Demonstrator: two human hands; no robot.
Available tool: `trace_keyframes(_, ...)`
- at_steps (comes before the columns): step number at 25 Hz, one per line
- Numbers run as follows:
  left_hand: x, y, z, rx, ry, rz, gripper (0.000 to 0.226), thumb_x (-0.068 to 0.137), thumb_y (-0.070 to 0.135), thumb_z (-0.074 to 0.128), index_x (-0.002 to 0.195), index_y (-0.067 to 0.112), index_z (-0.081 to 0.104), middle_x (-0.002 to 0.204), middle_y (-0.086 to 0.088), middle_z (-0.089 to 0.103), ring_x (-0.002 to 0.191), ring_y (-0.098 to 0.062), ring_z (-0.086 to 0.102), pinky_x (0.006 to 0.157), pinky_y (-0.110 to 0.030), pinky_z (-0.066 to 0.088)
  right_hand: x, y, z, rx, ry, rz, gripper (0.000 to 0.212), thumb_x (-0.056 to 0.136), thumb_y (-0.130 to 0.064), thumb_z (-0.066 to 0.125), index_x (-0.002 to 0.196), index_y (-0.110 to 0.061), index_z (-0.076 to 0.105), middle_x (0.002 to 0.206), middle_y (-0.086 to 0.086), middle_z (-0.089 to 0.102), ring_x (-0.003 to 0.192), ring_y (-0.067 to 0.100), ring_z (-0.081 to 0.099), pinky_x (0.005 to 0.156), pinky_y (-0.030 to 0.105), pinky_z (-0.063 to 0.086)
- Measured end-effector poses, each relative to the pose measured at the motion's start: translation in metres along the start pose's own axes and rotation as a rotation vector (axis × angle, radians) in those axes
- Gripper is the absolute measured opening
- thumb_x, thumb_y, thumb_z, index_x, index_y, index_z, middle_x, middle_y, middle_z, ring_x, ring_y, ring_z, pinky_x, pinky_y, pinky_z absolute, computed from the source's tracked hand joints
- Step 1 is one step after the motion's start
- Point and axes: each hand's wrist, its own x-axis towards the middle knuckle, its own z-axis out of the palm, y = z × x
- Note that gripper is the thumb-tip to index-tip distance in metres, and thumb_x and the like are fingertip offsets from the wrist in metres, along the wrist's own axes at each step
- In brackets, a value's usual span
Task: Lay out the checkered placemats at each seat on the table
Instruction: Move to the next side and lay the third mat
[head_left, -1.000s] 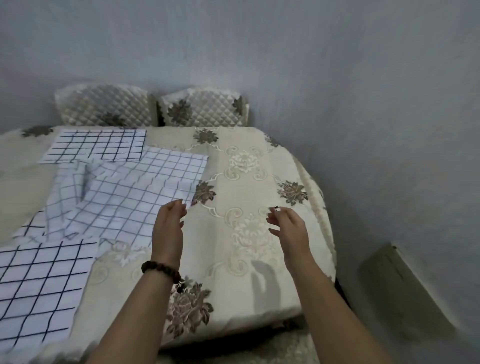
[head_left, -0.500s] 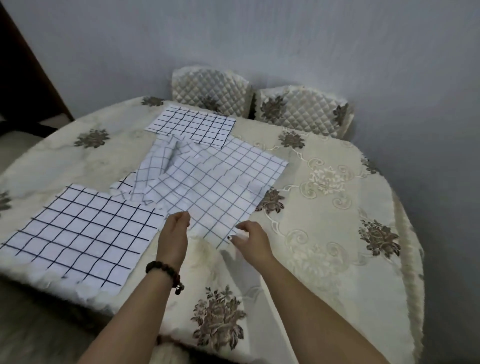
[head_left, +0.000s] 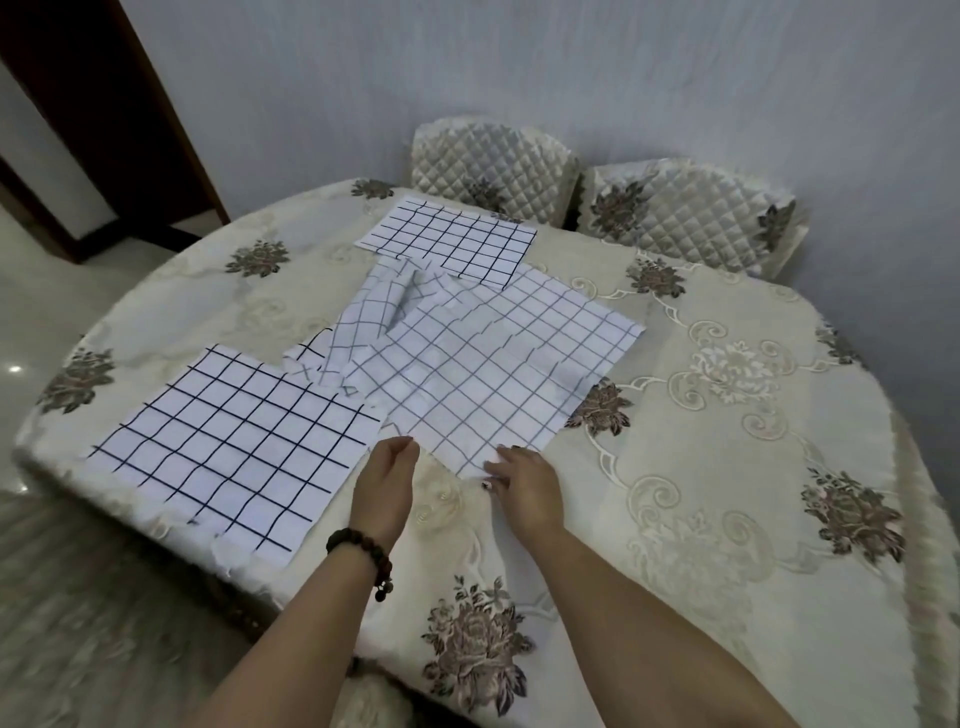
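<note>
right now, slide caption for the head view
Left hand, right hand at a corner of the middle placemat; near placemat, far placemat lie flat.

light dim, soft, even | shadows faint | glare spots on floor (head_left: 31, 332), left | edges bowed by wide angle

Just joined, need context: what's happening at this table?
A person is laying checkered placemats on a round table. The near-left mat and the far mat by the chairs lie flat; the rest sit in a rumpled pile. The left hand and right hand are at the pile's near corner; grip unclear.
</note>
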Motion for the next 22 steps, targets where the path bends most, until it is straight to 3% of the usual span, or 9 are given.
trace_keyframes(2, 0.001, -0.002, 0.005, 0.085, -0.036, 0.05, 0.028, 0.094, 0.026, 0.05, 0.121, 0.02, 0.055, 0.118, 0.006, 0.057, 0.114, -0.013, 0.051, 0.09, -0.028, 0.04, -0.002, 0.0, -0.007, 0.048, 0.076, 0.043, 0.017, 0.085, -0.014, 0.062, 0.095, -0.015, 0.075, 0.106, 0.005, 0.071, 0.108, 0.022, 0.058, 0.087, 0.026, 0.043)
trace_keyframes(4, 0.003, -0.005, 0.013, 0.28, -0.095, 0.188, 0.032, 0.09, 0.018, 0.054, 0.123, 0.02, 0.055, 0.121, 0.008, 0.054, 0.116, -0.009, 0.048, 0.094, -0.025, 0.038, -0.006, 0.001, -0.015, 0.121, 0.093, 0.075, 0.014, 0.084, -0.012, 0.06, 0.086, -0.014, 0.074, 0.087, 0.005, 0.071, 0.093, 0.021, 0.059, 0.073, 0.027, 0.042)
trace_keyframes(7, 0.01, -0.006, 0.03, 0.638, -0.182, 0.467, 0.042, 0.08, 0.009, 0.058, 0.121, 0.018, 0.058, 0.122, 0.004, 0.056, 0.116, -0.015, 0.049, 0.1, -0.031, 0.038, -0.014, 0.001, -0.028, 0.246, 0.039, 0.054, 0.017, 0.087, -0.012, 0.056, 0.092, -0.011, 0.072, 0.091, 0.006, 0.072, 0.091, 0.021, 0.061, 0.078, 0.033, 0.048)
trace_keyframes(9, 0.012, -0.001, 0.041, 0.743, -0.191, 0.512, 0.036, 0.078, 0.01, 0.058, 0.112, 0.018, 0.065, 0.115, 0.001, 0.063, 0.113, -0.02, 0.054, 0.101, -0.038, 0.039, -0.02, -0.001, -0.04, 0.311, 0.019, 0.053, 0.017, 0.089, -0.013, 0.055, 0.093, -0.012, 0.071, 0.087, 0.001, 0.07, 0.085, 0.018, 0.061, 0.075, 0.03, 0.046)
trace_keyframes(11, 0.01, 0.009, 0.047, 0.71, -0.159, 0.479, 0.022, 0.082, 0.011, 0.057, 0.098, 0.016, 0.07, 0.102, -0.001, 0.069, 0.101, -0.02, 0.059, 0.094, -0.034, 0.044, -0.027, 0.0, -0.053, 0.362, -0.014, 0.045, 0.016, 0.087, -0.017, 0.06, 0.1, -0.016, 0.069, 0.092, -0.004, 0.067, 0.087, 0.012, 0.06, 0.077, 0.025, 0.043)
trace_keyframes(14, 0.002, 0.025, 0.054, 0.591, -0.174, 0.475, 0.013, 0.085, 0.013, 0.06, 0.09, 0.012, 0.071, 0.094, -0.002, 0.071, 0.087, -0.014, 0.06, 0.082, -0.027, 0.048, -0.041, 0.008, -0.07, 0.352, -0.063, -0.005, 0.053, 0.074, -0.023, 0.075, 0.123, -0.03, 0.057, 0.118, -0.01, 0.061, 0.11, 0.003, 0.052, 0.095, 0.018, 0.039)
trace_keyframes(15, -0.001, 0.029, 0.056, 0.579, -0.2, 0.489, 0.012, 0.085, 0.014, 0.06, 0.09, 0.012, 0.071, 0.093, -0.002, 0.071, 0.086, -0.013, 0.06, 0.082, -0.028, 0.05, -0.043, 0.01, -0.075, 0.315, -0.037, -0.024, 0.056, 0.074, -0.019, 0.074, 0.125, -0.032, 0.055, 0.121, -0.011, 0.06, 0.113, 0.003, 0.05, 0.096, 0.019, 0.038)
trace_keyframes(19, -0.013, 0.044, 0.062, 0.574, -0.306, 0.549, 0.009, 0.084, 0.019, 0.06, 0.088, 0.017, 0.068, 0.088, 0.003, 0.07, 0.086, -0.015, 0.061, 0.078, -0.032, 0.05, -0.05, 0.01, -0.095, 0.34, 0.159, 0.018, 0.035, 0.079, -0.001, 0.062, 0.106, -0.021, 0.07, 0.092, -0.021, 0.063, 0.098, 0.009, 0.058, 0.094, 0.025, 0.043)
trace_keyframes(22, -0.016, 0.047, 0.058, 0.702, -0.314, 0.588, 0.006, 0.082, 0.027, 0.063, 0.084, 0.021, 0.066, 0.085, 0.006, 0.067, 0.084, -0.014, 0.059, 0.072, -0.029, 0.046, -0.058, 0.015, -0.116, 0.497, 0.244, 0.093, 0.017, 0.083, -0.006, 0.065, 0.092, -0.015, 0.075, 0.083, -0.016, 0.067, 0.083, -0.004, 0.061, 0.087, 0.022, 0.046)
